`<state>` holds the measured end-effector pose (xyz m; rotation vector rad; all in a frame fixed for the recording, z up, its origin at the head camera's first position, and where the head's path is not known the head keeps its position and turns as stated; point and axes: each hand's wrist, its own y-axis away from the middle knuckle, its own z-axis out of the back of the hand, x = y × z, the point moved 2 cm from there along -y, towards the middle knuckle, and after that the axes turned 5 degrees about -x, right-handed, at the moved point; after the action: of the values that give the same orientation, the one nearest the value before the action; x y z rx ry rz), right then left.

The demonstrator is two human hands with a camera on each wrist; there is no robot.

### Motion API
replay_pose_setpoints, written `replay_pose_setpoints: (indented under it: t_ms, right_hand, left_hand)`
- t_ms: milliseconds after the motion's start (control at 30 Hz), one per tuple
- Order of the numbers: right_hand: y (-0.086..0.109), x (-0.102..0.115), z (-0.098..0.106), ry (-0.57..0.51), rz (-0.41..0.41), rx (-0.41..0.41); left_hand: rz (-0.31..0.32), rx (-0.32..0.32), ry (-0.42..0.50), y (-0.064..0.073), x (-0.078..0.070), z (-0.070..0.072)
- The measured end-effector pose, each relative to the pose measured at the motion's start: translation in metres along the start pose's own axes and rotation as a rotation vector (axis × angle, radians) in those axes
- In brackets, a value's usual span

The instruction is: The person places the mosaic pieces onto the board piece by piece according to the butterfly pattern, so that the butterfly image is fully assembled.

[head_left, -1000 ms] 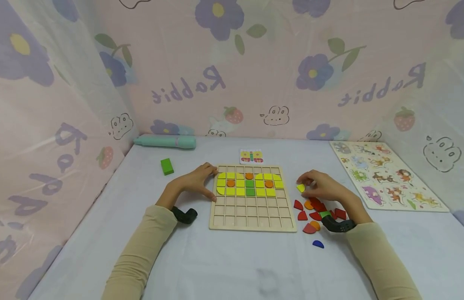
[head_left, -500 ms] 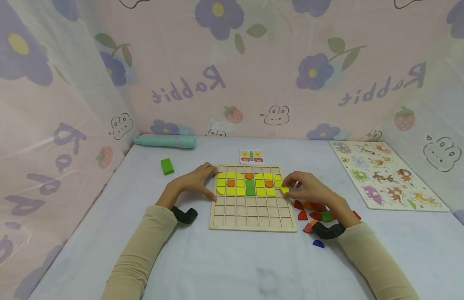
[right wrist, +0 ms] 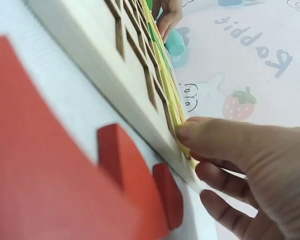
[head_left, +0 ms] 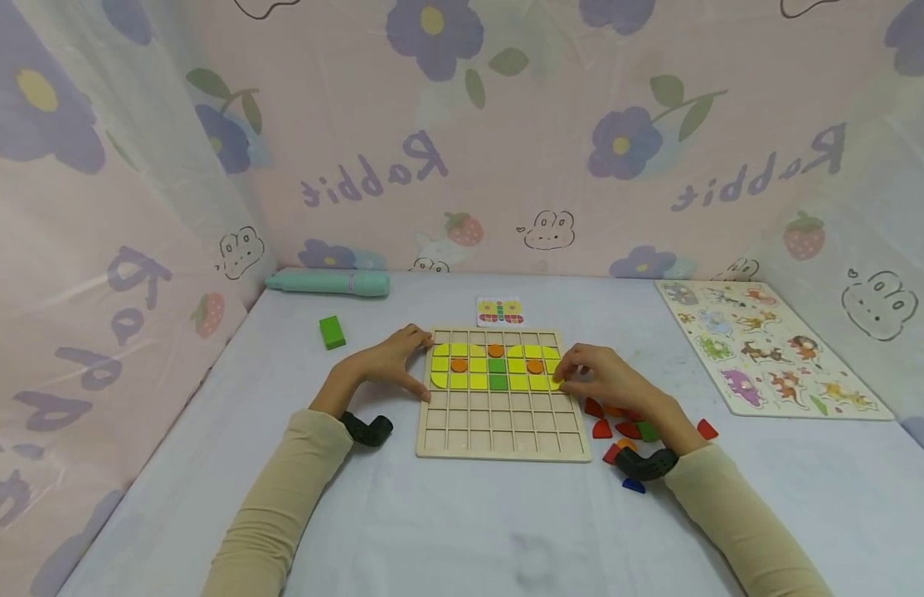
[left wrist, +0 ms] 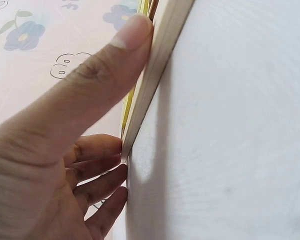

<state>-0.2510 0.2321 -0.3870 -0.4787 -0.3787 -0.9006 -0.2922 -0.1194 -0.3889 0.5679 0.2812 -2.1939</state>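
Note:
A square wooden grid board (head_left: 507, 423) lies on the table, with yellow, orange and green pieces in its upper rows. My left hand (head_left: 387, 363) rests at the board's left edge; in the left wrist view the thumb (left wrist: 135, 35) presses the rim and the fingertips touch it further along. My right hand (head_left: 607, 377) is over the right edge, pinching a small yellow piece (head_left: 556, 379) at the end of the lowest filled row. Fingers partly cover this piece. In the right wrist view, the thumb (right wrist: 192, 131) lies against yellow at the grid.
Loose red pieces (head_left: 602, 429), a green piece (head_left: 648, 431) and a blue half-round (head_left: 634, 486) lie beneath and beside the right forearm. A butterfly pattern card (head_left: 500, 312) lies behind the board. Also here are a green block (head_left: 332, 332), a teal marker-shaped object (head_left: 328, 283) and an animal puzzle (head_left: 768, 348).
The right hand has moved left from beside the loose pieces to the board, bringing the yellow piece to the right end of a row. The left hand has stayed still.

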Motion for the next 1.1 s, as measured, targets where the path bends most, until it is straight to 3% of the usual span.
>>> replay_pose_setpoints:
  t_ms: [267, 367, 500, 600, 800, 1100]
  right_hand:
    - [0.004, 0.003, 0.009, -0.001, 0.009, -0.001]
    - [0.008, 0.002, 0.018, 0.010, -0.048, 0.017]
    - [0.019, -0.001, 0.027, 0.033, -0.136, 0.105]
    - [0.031, -0.006, 0.031, 0.045, -0.160, 0.137]
    - [0.048, -0.010, 0.030, 0.062, -0.140, 0.085]
    - [0.045, 0.001, 0.015, 0.101, -0.105, 0.044]
  left_hand:
    - [-0.001, 0.005, -0.006, -0.001, -0.001, 0.000]
    - [-0.007, 0.005, -0.007, -0.001, -0.001, 0.000]
    - [0.003, 0.007, -0.007, -0.001, -0.001, 0.001]
    - [0.014, 0.011, -0.008, -0.001, -0.001, 0.001]
    - [0.036, 0.012, -0.004, 0.001, 0.000, 0.000]
    - [0.029, 0.008, 0.004, 0.000, -0.004, 0.001]
